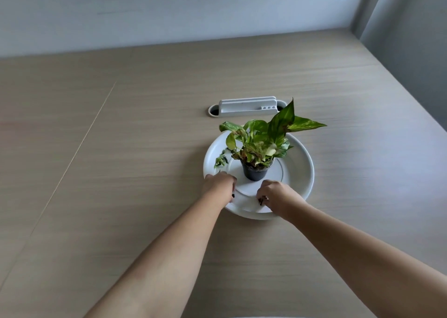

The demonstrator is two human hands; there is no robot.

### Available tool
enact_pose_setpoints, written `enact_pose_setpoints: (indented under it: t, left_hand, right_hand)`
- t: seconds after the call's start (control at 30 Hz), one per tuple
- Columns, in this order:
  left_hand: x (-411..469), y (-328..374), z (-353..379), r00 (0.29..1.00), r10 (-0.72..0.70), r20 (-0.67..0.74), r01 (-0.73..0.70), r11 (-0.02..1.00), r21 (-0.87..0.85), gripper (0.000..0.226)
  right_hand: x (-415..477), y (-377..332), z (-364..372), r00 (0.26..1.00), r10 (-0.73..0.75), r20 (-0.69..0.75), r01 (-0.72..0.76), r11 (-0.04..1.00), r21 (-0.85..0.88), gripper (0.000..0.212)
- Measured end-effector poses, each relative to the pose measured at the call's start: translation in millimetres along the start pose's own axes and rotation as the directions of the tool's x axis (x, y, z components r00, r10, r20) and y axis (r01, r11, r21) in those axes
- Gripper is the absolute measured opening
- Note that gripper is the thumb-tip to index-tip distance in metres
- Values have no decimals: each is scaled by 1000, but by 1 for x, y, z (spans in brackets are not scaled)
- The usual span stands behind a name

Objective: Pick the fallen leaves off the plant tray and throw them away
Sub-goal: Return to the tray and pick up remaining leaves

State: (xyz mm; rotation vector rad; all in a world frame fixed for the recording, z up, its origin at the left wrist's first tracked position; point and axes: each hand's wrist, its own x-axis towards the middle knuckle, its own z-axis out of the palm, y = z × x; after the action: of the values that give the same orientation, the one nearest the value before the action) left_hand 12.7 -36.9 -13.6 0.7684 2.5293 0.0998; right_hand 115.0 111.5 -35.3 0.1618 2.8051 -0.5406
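A round white plant tray (300, 170) lies on the table with a small black pot (254, 172) of green and yellow leaves at its middle. Fallen green leaves (220, 160) lie on the tray's left side, beyond my left hand. My left hand (219, 183) rests on the tray's near-left rim with its fingers curled down. My right hand (278, 196) is on the near part of the tray, fingertips pinched together against the surface. Small dark specks show at both hands' fingertips. I cannot tell whether these are leaf scraps or nails.
A white slotted holder (248, 106) sits in an oval cable opening behind the tray. The wooden table (121, 148) meets a pale wall at the back, and its right edge runs along a grey panel (411, 39).
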Motion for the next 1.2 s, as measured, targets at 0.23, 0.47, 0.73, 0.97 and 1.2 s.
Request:
enact_pose_setpoints:
  t: [0.23,0.47,0.73,0.97,1.2]
  left_hand:
    - [-1,3,4,999,30,33,-26,995,-100,20]
    - [-2,1,8,997,61,-49,-69,979,-193,22]
    - [-16,-10,-10,971,-110,-210,-10,866,-500,15]
    - [-21,-8,-10,965,-141,-221,-15,813,-582,9]
    - [-23,-8,-9,965,-165,-203,-5,762,-647,19]
  right_hand:
    - [5,-1,2,997,-77,2,77,997,9,26]
    - [-3,19,-21,986,73,-148,-57,992,109,24]
    - [-11,34,-42,979,192,-72,-191,981,22,27]
    - [-8,30,-34,980,195,-33,-194,981,14,22]
    - [-9,26,-33,950,310,-35,-301,941,157,28]
